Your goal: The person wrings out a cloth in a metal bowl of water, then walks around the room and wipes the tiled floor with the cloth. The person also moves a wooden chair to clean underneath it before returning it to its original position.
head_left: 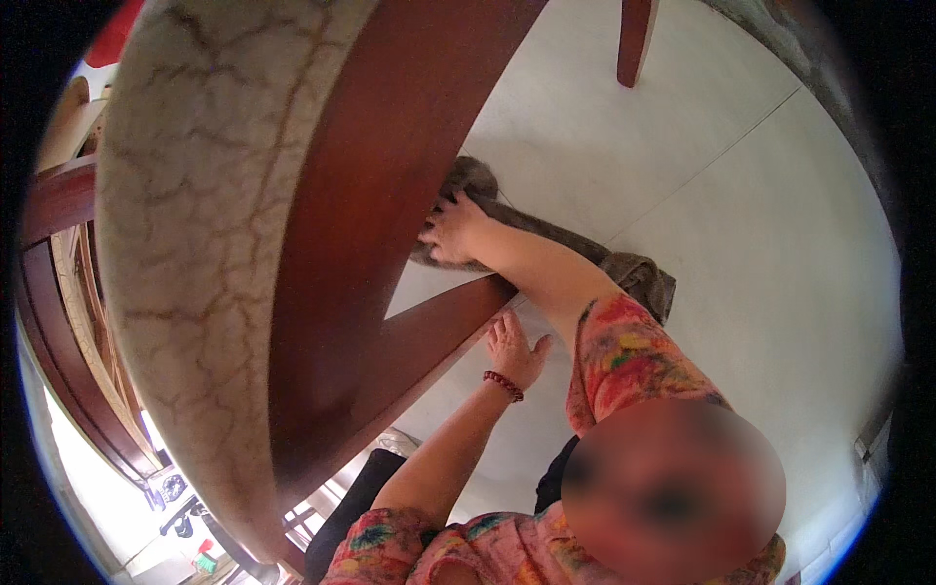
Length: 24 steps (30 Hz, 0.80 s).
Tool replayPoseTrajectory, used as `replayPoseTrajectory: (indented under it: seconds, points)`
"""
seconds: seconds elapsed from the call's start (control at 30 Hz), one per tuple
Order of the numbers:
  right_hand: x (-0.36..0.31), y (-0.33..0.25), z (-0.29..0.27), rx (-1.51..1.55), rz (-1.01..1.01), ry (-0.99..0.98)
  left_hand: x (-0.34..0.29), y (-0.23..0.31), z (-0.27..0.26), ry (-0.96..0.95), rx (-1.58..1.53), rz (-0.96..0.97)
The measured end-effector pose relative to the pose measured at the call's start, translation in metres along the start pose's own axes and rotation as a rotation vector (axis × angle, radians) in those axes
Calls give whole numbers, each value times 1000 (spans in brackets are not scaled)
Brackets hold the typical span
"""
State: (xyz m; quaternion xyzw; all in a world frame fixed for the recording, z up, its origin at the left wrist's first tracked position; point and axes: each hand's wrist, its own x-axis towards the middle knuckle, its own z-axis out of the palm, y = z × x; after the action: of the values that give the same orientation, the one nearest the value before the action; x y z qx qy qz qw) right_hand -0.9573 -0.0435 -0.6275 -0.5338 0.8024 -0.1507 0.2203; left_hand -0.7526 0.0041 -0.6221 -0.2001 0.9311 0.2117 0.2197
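Beneath the edge of a table, my right hand lies with spread fingers on a brown cloth, pressing it against the floor. The cloth stretches out rumpled on both sides of my forearm, and part of it is hidden by the table's wooden apron. My left hand, with a red beaded bracelet at its wrist, is open beside the brown wooden table leg. Its fingertips are at the leg's lower edge; whether they press on it I cannot tell. It holds nothing.
A cream, brown-veined stone tabletop fills the left, close to me. Another wooden leg stands at the far side on the pale tiled floor. At the far left is a wooden chair. A green and red object lies at lower left.
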Motion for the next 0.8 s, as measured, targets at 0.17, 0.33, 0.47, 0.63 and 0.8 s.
replayPoseTrajectory:
  seconds: [0.17,0.33,0.47,0.63,0.8]
  points:
    - [-13,104,-27,245,507,214,2,38,29,5,-15,43]
    - [-96,140,-38,-8,728,316,-16,73,24,-69,-174,231]
    - [-200,136,9,-163,786,479,-17,98,40,-108,-474,230]
    - [-331,89,56,-277,944,538,-10,133,45,-214,-495,143]
    - [-348,61,18,768,833,782,-15,114,47,-327,-727,262]
